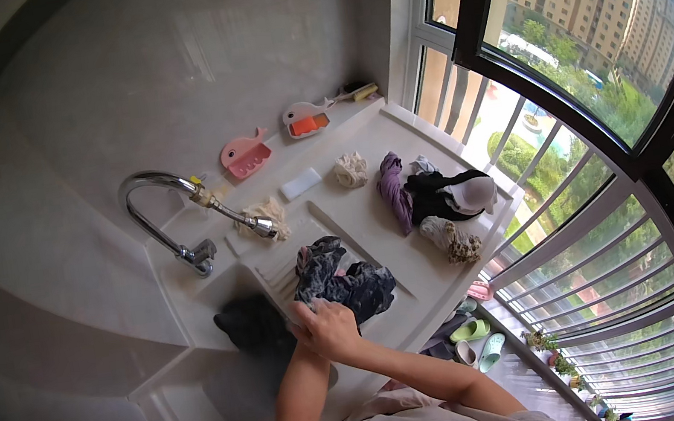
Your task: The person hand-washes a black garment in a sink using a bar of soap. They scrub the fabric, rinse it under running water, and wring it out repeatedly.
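My right hand (336, 332) is closed at the near end of a dark patterned wet garment (339, 281) with whitish suds on it. Pressed against it from the left is my left hand (301, 332), mostly hidden under the right, so its grip does not show. The garment lies bunched on the ribbed washboard part (275, 277) of a white laundry sink counter (363, 213). A black cloth (249, 323) sits in the basin just left of my hands.
A chrome faucet (151, 175) arches over the basin. Behind are a white bar (301, 183), cream cloths (351, 170), a pink whale soap dish (245, 156) and a white one (306, 118). To the right lie purple (394, 192) and black garments (431, 194) beside a railed window.
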`<state>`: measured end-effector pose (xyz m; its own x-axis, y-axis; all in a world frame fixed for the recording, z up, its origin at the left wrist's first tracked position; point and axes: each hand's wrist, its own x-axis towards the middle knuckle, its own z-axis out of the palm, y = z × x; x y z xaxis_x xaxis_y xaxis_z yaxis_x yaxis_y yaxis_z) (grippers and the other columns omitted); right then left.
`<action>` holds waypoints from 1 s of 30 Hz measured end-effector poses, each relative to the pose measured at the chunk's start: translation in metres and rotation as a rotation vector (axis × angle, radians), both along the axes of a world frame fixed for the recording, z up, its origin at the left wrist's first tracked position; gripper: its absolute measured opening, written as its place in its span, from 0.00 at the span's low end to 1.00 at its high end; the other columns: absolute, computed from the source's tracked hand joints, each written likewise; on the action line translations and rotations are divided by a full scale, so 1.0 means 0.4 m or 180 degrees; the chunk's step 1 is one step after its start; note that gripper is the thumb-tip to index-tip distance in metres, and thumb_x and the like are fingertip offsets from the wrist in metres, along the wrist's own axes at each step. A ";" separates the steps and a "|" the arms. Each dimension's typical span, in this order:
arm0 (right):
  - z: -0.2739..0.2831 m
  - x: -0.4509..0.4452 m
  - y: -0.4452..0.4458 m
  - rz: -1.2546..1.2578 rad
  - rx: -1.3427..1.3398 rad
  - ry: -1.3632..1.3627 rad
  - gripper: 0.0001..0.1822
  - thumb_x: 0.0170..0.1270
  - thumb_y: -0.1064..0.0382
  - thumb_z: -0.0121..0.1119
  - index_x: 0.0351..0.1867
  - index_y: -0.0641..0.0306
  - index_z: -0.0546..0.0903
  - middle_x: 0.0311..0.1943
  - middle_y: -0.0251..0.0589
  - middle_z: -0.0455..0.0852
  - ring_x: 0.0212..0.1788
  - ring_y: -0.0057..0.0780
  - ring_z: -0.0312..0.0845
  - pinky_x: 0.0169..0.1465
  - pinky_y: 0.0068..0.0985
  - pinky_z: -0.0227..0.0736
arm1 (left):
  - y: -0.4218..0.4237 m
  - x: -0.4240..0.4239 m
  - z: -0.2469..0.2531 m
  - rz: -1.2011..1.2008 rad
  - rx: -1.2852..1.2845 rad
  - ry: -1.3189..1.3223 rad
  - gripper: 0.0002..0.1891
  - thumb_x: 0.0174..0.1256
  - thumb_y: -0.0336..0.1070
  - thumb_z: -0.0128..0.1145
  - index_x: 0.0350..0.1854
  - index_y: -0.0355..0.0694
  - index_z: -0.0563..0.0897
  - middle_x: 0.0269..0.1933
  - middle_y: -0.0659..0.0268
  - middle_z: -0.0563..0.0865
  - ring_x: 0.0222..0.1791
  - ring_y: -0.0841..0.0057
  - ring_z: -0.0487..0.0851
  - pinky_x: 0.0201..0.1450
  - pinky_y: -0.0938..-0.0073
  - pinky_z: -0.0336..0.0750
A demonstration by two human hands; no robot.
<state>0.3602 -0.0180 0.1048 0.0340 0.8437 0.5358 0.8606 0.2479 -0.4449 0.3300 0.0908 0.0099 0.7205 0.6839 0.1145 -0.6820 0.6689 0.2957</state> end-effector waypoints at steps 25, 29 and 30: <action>-0.069 0.032 0.036 -0.0080 -0.0253 -0.0052 0.11 0.59 0.56 0.62 0.25 0.56 0.77 0.14 0.45 0.80 0.19 0.45 0.81 0.24 0.42 0.74 | -0.010 0.027 -0.039 0.0066 0.0088 0.0231 0.29 0.75 0.66 0.41 0.66 0.51 0.76 0.60 0.69 0.81 0.61 0.72 0.79 0.63 0.66 0.73; -0.039 0.162 0.195 -0.0497 -0.0490 0.0282 0.14 0.69 0.52 0.56 0.31 0.59 0.77 0.19 0.48 0.84 0.23 0.50 0.82 0.26 0.44 0.75 | -0.029 0.013 -0.033 -0.0118 0.0209 0.0125 0.30 0.74 0.65 0.45 0.68 0.51 0.74 0.62 0.69 0.80 0.63 0.72 0.77 0.65 0.65 0.71; -0.061 0.224 0.235 -0.0511 -0.0463 0.0535 0.14 0.72 0.50 0.54 0.41 0.59 0.75 0.21 0.49 0.84 0.27 0.56 0.81 0.30 0.48 0.73 | -0.058 0.038 0.020 0.0060 -0.0188 0.1094 0.31 0.72 0.64 0.51 0.68 0.49 0.75 0.62 0.68 0.80 0.63 0.72 0.77 0.65 0.65 0.71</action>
